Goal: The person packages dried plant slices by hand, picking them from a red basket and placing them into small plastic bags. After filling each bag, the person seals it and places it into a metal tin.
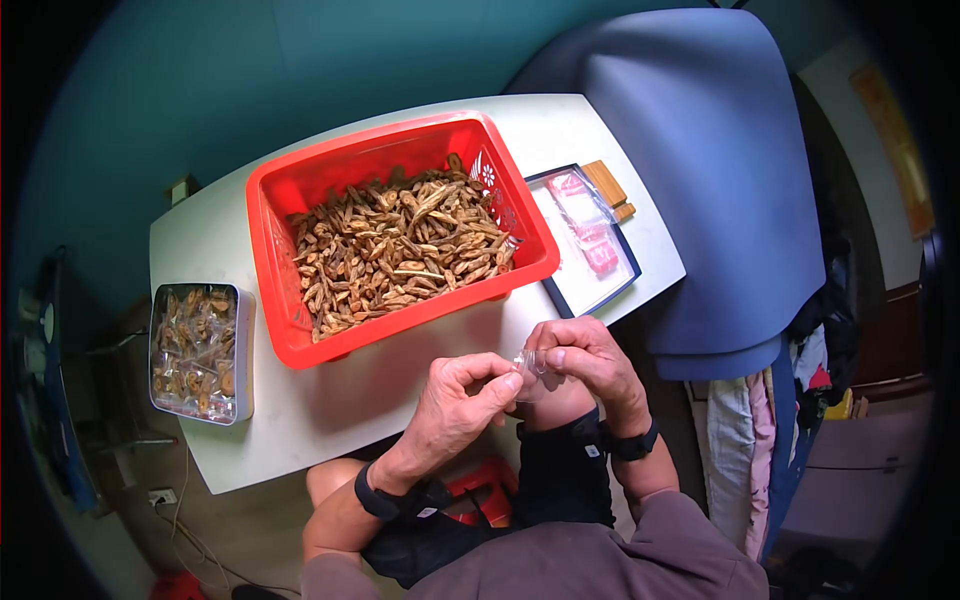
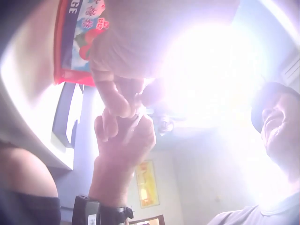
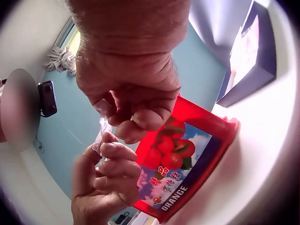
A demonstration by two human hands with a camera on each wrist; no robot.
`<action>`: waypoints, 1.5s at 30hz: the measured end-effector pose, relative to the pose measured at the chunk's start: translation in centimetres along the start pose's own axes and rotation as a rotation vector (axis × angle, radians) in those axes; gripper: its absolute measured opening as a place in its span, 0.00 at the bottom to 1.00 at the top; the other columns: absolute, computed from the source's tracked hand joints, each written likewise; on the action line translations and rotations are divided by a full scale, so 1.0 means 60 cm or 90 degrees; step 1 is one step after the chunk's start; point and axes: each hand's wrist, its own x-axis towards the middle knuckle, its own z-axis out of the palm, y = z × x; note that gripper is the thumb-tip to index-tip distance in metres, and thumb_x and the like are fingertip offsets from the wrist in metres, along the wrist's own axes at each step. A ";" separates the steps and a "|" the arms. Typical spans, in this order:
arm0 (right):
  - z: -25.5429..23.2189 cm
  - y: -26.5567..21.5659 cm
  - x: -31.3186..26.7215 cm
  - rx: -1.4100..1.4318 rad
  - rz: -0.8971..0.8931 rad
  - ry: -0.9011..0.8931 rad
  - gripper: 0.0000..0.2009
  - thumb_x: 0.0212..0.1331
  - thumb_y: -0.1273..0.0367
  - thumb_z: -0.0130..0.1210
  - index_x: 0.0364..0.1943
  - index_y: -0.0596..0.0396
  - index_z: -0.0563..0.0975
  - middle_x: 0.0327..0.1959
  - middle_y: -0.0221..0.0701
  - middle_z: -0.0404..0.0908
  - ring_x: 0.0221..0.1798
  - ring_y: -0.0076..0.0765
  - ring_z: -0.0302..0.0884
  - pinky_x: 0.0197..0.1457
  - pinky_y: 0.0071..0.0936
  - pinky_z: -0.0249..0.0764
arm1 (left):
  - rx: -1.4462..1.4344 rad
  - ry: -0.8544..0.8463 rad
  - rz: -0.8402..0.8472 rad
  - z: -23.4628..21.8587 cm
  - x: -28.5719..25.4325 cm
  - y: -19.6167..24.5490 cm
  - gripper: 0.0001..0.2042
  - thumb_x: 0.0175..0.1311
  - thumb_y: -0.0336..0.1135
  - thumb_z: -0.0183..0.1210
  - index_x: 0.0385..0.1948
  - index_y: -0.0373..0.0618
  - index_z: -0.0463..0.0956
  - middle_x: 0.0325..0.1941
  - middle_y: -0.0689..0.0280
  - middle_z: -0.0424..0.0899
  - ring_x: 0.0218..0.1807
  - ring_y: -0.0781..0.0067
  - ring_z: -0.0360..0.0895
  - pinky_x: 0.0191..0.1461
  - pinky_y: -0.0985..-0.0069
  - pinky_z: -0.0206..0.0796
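Our left fingers (image 1: pixel 498 392) and right fingers (image 1: pixel 575 364) pinch a clear bag (image 1: pixel 529 374) between them. It should handle light, limp, slippery; we'd hold its edges.

We see a small, clear plastic bag (image 1: pixel 530 370) held up between both hands, just off the near edge of the white table (image 1: pixel 230 450), on the near side of the red basket (image 1: pixel 430 315) and toward its right end. The left hand (image 1: pixel 462 400) pinches the bag's left side with thumb and fingers, and the right hand (image 1: pixel 590 362) its right. We find the film thin, shiny and crinkled; we cannot tell whether anything is inside.
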 end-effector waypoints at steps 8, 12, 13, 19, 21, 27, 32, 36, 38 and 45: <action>0.011 -0.045 -0.004 -0.049 0.010 0.021 0.09 0.69 0.70 0.52 0.34 0.62 0.78 0.29 0.27 0.78 0.30 0.19 0.74 0.34 0.19 0.71 | 0.026 0.027 0.030 0.001 -0.003 0.015 0.08 0.71 0.32 0.63 0.38 0.36 0.86 0.30 0.67 0.86 0.27 0.86 0.78 0.30 0.85 0.72; 0.056 -0.086 0.006 -0.178 -0.199 0.353 0.08 0.66 0.76 0.56 0.47 0.61 0.78 0.40 0.28 0.81 0.39 0.22 0.80 0.47 0.21 0.76 | -0.016 0.065 0.099 -0.002 -0.015 0.041 0.06 0.70 0.30 0.64 0.36 0.36 0.85 0.28 0.70 0.84 0.26 0.86 0.77 0.29 0.85 0.71; 0.056 -0.091 0.007 -0.201 -0.265 0.384 0.10 0.65 0.75 0.56 0.49 0.62 0.78 0.43 0.31 0.81 0.41 0.24 0.81 0.50 0.23 0.76 | -0.013 0.077 0.151 -0.003 -0.018 0.046 0.05 0.70 0.29 0.63 0.36 0.37 0.83 0.28 0.71 0.82 0.26 0.87 0.76 0.28 0.85 0.70; 0.128 -0.151 0.061 -0.179 -0.491 0.305 0.16 0.60 0.67 0.65 0.45 0.67 0.79 0.42 0.40 0.79 0.28 0.22 0.74 0.33 0.18 0.68 | -0.014 0.210 0.374 -0.027 -0.032 0.108 0.05 0.69 0.26 0.65 0.34 0.41 0.77 0.32 0.75 0.76 0.30 0.91 0.67 0.33 0.86 0.59; 0.142 -0.153 0.094 -0.247 -0.490 0.282 0.17 0.55 0.66 0.71 0.41 0.65 0.80 0.39 0.38 0.82 0.24 0.20 0.73 0.31 0.18 0.67 | -0.003 0.240 0.436 -0.033 -0.035 0.136 0.07 0.69 0.26 0.65 0.33 0.43 0.74 0.33 0.75 0.74 0.33 0.90 0.66 0.36 0.85 0.59; 0.148 -0.126 0.152 -0.146 -0.448 0.210 0.16 0.54 0.69 0.70 0.42 0.66 0.81 0.35 0.34 0.82 0.27 0.22 0.75 0.33 0.19 0.69 | -0.012 0.219 0.491 -0.044 0.010 0.149 0.07 0.72 0.26 0.59 0.33 0.43 0.70 0.31 0.72 0.70 0.34 0.86 0.64 0.38 0.83 0.58; 0.134 -0.109 0.166 -0.121 -0.348 0.206 0.14 0.53 0.73 0.68 0.41 0.68 0.82 0.28 0.31 0.80 0.28 0.22 0.75 0.35 0.20 0.69 | 0.023 0.233 0.430 -0.058 0.044 0.116 0.07 0.75 0.29 0.56 0.32 0.45 0.70 0.34 0.74 0.69 0.35 0.86 0.63 0.39 0.82 0.59; 0.115 -0.111 0.160 -0.146 -0.311 0.133 0.18 0.48 0.76 0.67 0.46 0.69 0.83 0.25 0.33 0.80 0.28 0.27 0.77 0.35 0.25 0.72 | 0.011 0.214 0.421 -0.061 0.042 0.113 0.07 0.75 0.30 0.57 0.32 0.44 0.72 0.30 0.74 0.70 0.35 0.86 0.63 0.39 0.81 0.59; 0.105 -0.109 0.161 -0.134 -0.332 0.098 0.19 0.48 0.76 0.68 0.46 0.70 0.83 0.26 0.34 0.81 0.27 0.28 0.78 0.35 0.25 0.73 | 0.024 0.217 0.422 -0.059 0.041 0.116 0.08 0.71 0.27 0.62 0.30 0.44 0.73 0.31 0.75 0.74 0.34 0.85 0.67 0.40 0.81 0.61; 0.095 -0.103 0.181 -0.122 -0.345 0.077 0.12 0.54 0.72 0.69 0.41 0.66 0.85 0.28 0.39 0.85 0.27 0.30 0.82 0.32 0.24 0.75 | 0.248 0.302 0.429 -0.070 0.041 0.111 0.10 0.59 0.21 0.69 0.27 0.42 0.75 0.26 0.71 0.76 0.28 0.85 0.71 0.31 0.82 0.64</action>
